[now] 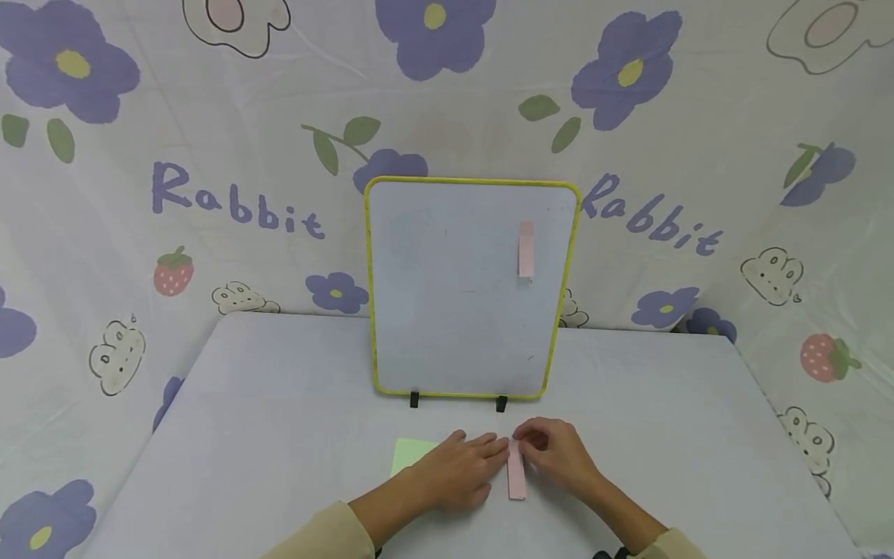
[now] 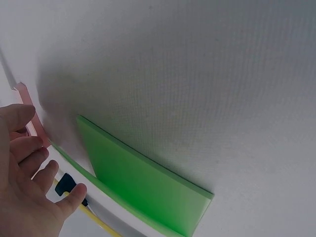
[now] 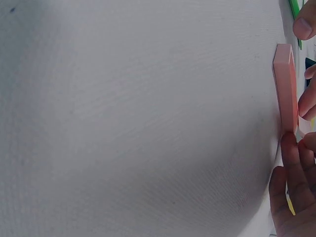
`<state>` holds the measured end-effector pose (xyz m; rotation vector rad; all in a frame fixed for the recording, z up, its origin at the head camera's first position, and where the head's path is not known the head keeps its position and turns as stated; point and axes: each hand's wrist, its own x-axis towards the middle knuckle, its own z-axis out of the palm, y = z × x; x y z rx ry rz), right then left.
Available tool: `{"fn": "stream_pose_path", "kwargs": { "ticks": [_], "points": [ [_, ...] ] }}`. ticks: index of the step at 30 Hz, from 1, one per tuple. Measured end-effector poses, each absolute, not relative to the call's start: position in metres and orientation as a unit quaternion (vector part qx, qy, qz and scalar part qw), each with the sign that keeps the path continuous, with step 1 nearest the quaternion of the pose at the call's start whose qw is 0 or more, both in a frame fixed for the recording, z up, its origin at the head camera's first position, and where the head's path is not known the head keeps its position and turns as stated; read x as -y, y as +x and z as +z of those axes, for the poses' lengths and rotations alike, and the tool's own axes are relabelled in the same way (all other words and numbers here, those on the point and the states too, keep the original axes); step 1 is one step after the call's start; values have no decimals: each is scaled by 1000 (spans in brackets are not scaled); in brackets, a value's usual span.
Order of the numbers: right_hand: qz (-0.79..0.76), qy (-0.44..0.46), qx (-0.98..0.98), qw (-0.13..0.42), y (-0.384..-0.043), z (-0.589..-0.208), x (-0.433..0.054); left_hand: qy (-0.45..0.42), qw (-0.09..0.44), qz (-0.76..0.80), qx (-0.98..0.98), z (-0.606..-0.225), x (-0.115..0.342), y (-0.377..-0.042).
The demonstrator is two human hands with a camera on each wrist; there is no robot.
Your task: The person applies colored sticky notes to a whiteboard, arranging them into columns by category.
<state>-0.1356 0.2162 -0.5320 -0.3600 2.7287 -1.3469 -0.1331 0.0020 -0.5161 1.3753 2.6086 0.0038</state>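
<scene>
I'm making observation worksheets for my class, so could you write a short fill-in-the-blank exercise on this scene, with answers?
1. The whiteboard has a frame coloured ____.
2. The strip on the whiteboard and the narrow pad in front are both coloured ____.
3. The wider pad is coloured ____.
4. Of the left hand and the right hand, the ____ one is nearer the wider pad.

Missing words: yellow; pink; green; left.

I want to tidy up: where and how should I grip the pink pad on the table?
Probably pinch the pink pad across its narrow width at the near end, from above: it lies flat, that end is uncovered, and the left hand and right hand crowd its far end.
</scene>
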Motion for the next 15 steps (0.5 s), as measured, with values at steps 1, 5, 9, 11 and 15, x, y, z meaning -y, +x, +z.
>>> {"fn": "stream_pose_path", "kwargs": {
  "ticks": [1,5,9,11,15],
  "points": [
    [-441,-116,-889,39,-136,-532,-216,463,99,3,-881,-516,-2,-133],
    [-447,-106,-887,38,-135,-532,-214,461,107,8,-881,-516,-2,-133],
    [-445,-96,-890,27,-135,-531,-213,465,101,4,-880,-517,-2,-134],
    [-445,-95,-890,21,-134,-531,-212,468,94,1,-878,-518,-2,-134],
    [-447,-101,-889,12,-134,-531,-212,472,89,0,-877,-519,-2,-134]
  ]
}}
